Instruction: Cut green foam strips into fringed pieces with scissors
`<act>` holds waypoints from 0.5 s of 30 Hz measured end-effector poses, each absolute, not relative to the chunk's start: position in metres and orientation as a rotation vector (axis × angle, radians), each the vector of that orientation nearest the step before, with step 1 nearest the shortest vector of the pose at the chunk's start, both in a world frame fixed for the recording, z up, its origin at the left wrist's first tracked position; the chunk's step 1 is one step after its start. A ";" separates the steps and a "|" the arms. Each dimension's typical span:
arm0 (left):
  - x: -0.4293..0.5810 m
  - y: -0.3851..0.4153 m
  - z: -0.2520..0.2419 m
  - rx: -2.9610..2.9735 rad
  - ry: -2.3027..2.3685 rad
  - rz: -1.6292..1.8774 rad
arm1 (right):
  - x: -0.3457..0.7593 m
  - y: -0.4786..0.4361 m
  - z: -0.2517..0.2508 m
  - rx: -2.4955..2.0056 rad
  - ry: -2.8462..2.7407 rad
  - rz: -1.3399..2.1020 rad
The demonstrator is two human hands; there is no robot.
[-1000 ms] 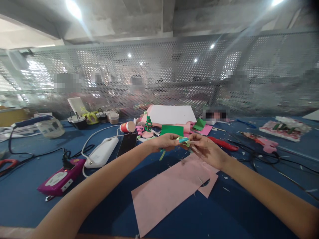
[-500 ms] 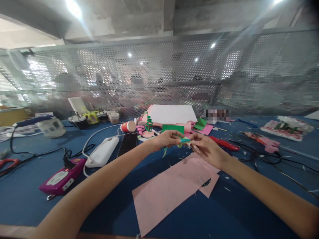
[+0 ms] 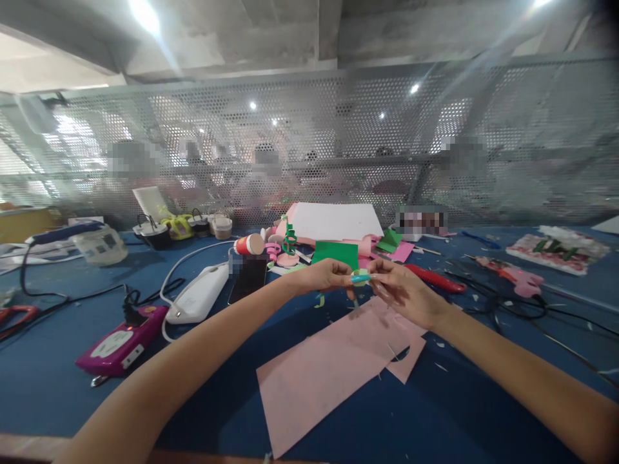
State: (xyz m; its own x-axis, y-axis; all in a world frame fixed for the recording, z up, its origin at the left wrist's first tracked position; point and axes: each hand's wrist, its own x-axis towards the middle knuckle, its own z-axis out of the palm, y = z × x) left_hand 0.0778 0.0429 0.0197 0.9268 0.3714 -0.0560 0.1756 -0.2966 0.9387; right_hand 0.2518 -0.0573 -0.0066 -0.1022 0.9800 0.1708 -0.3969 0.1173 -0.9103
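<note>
My left hand (image 3: 329, 276) and my right hand (image 3: 402, 289) meet above the middle of the table, both with fingers pinched. Between their fingertips is a small turquoise piece (image 3: 360, 279) with a pale green strip, seemingly paper, curled at it; its exact shape is too small to make out. Beneath my right hand lies a long pink paper sheet (image 3: 324, 380), with a cut pink scrap (image 3: 409, 361) at its right end. Just behind my left hand is a green paper sheet (image 3: 336, 255).
At left are a purple power strip (image 3: 120, 341), a white power bank (image 3: 200, 293) and a dark phone (image 3: 247, 280). A red-handled tool (image 3: 435, 278) and a pink glue gun (image 3: 515, 274) with black cables lie right. White sheets (image 3: 336, 221) are stacked behind, before a perforated metal screen (image 3: 309, 129).
The turquoise piece has turned and shifted slightly down between my fingertips. Fingers of my left hand have changed position a little; my right hand stays nearly still.
</note>
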 end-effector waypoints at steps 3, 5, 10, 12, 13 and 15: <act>0.078 0.046 0.019 1.807 0.418 0.262 | 0.251 -0.057 -0.006 -0.743 -1.089 1.348; 0.078 0.047 0.019 1.763 0.468 0.294 | 0.251 -0.057 -0.005 -0.738 -1.081 1.332; 0.081 0.050 0.017 1.607 0.508 0.384 | 0.248 -0.058 -0.001 -0.750 -1.028 1.326; 0.082 0.051 0.015 1.579 0.471 0.390 | 0.247 -0.059 0.001 -0.750 -1.017 1.325; 0.082 0.052 0.015 1.577 0.456 0.385 | 0.247 -0.059 0.001 -0.751 -1.014 1.323; 0.082 0.052 0.016 1.605 0.428 0.356 | 0.247 -0.059 0.002 -0.753 -1.017 1.320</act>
State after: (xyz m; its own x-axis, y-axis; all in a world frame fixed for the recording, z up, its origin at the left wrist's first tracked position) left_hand 0.0816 0.0519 0.0158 0.8787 0.4766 -0.0267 0.0607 -0.0562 0.9966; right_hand 0.2472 -0.0593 0.0016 -0.0417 0.9855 0.1648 -0.4103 0.1335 -0.9021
